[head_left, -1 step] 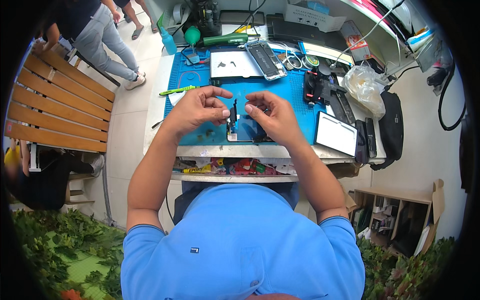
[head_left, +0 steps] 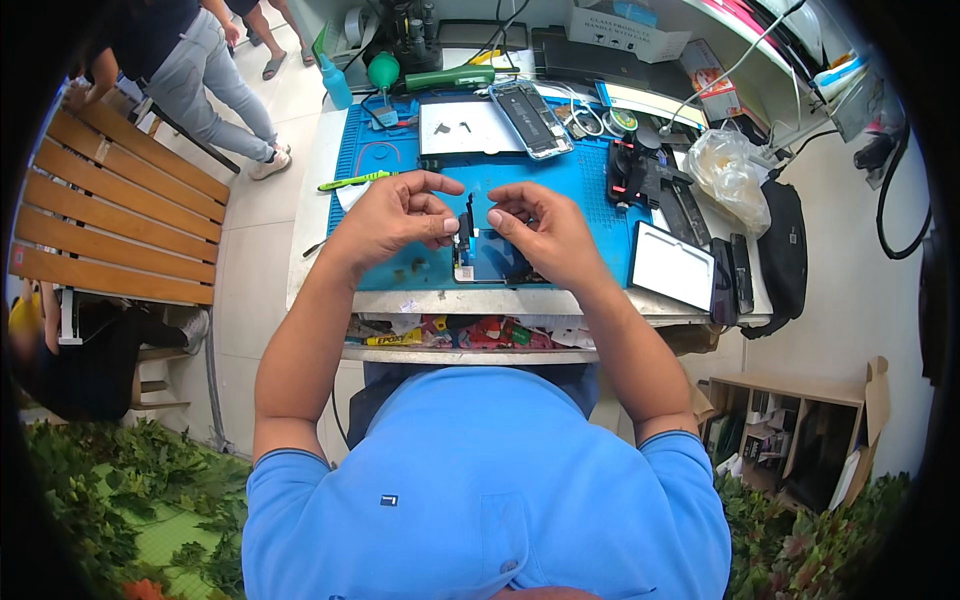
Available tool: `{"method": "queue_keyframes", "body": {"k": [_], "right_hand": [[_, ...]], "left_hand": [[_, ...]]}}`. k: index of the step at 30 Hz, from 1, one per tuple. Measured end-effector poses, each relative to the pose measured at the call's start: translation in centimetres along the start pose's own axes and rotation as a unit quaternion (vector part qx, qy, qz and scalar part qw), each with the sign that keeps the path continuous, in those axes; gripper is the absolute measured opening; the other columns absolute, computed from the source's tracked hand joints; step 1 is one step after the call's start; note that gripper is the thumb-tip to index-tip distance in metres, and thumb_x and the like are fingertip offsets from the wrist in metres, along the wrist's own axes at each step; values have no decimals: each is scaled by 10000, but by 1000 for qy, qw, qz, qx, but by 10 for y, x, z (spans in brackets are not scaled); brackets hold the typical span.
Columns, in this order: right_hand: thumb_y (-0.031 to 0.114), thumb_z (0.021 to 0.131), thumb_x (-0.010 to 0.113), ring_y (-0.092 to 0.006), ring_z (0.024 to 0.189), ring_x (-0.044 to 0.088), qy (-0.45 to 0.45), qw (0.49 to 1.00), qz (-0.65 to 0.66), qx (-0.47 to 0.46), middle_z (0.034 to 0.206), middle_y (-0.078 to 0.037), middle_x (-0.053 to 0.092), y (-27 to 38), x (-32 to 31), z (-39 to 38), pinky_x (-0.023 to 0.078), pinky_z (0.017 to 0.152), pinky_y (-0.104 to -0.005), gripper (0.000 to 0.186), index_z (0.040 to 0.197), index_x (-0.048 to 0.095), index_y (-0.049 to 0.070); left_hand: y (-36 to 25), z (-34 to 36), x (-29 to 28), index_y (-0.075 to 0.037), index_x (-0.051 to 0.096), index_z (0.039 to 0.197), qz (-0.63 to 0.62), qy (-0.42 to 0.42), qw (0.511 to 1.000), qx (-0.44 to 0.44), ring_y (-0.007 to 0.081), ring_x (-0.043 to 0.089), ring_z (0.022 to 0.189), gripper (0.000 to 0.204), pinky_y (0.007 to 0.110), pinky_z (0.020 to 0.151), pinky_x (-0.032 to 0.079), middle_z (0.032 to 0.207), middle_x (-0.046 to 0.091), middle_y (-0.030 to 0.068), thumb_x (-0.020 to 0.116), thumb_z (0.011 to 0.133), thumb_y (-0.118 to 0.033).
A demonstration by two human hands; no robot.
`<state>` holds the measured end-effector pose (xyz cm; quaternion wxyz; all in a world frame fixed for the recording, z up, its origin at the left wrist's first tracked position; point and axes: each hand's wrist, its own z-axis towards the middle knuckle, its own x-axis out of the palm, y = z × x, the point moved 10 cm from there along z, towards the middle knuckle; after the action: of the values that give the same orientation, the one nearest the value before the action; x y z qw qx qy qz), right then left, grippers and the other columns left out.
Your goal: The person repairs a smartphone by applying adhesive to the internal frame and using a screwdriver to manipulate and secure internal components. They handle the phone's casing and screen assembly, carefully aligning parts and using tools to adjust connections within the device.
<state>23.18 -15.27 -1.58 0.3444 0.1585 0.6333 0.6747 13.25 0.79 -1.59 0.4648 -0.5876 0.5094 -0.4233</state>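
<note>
Near the front edge of the blue work mat [head_left: 425, 272] lies a dark phone display panel [head_left: 497, 262], with a pale piece at its lower left corner. A thin black flex strip [head_left: 470, 212] stands up from the panel's left side. My left hand [head_left: 395, 222] is closed, thumb and fingers pinching at this strip, its index finger stretched out above. Over the panel's right part, my right hand [head_left: 548, 232] curls with thumb and index finger close together. Whatever lies between those fingertips is too small to make out. My right hand hides part of the panel.
Behind my hands sit a white tray [head_left: 455, 140] with small dark parts and an opened phone [head_left: 530, 120]. A green tool [head_left: 355, 182] lies left; a black clamp fixture [head_left: 640, 175], plastic bag [head_left: 728, 180] and white-faced box [head_left: 672, 268] stand right. People are at the left.
My right hand has shifted very slightly to the left. My left hand keeps its pinch, and the panel stays in place.
</note>
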Motion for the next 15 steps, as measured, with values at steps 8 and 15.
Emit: {"method": "queue_keyframes", "body": {"k": [8,15], "right_hand": [[202,1040,756,-126,776,699,27,999,-6,39,897,-93,787,-4,6,-2,570,720,-305,261,1140,766,-39],[272,1085,720,-88,601,641,90,983,59,152,869,-108,785,-15,15,-12,507,534,-274,303,1061,745,-29]], "left_hand": [[-1,-1,-2,35,655,1384,1,-4,1000,12,96,732,832,575,266,759,603,963,784,40,902,906,-169],[-3,0,-3,48,648,1383,-11,-23,998,50,94,735,858,568,260,770,606,986,785,66,906,891,-69]]}}
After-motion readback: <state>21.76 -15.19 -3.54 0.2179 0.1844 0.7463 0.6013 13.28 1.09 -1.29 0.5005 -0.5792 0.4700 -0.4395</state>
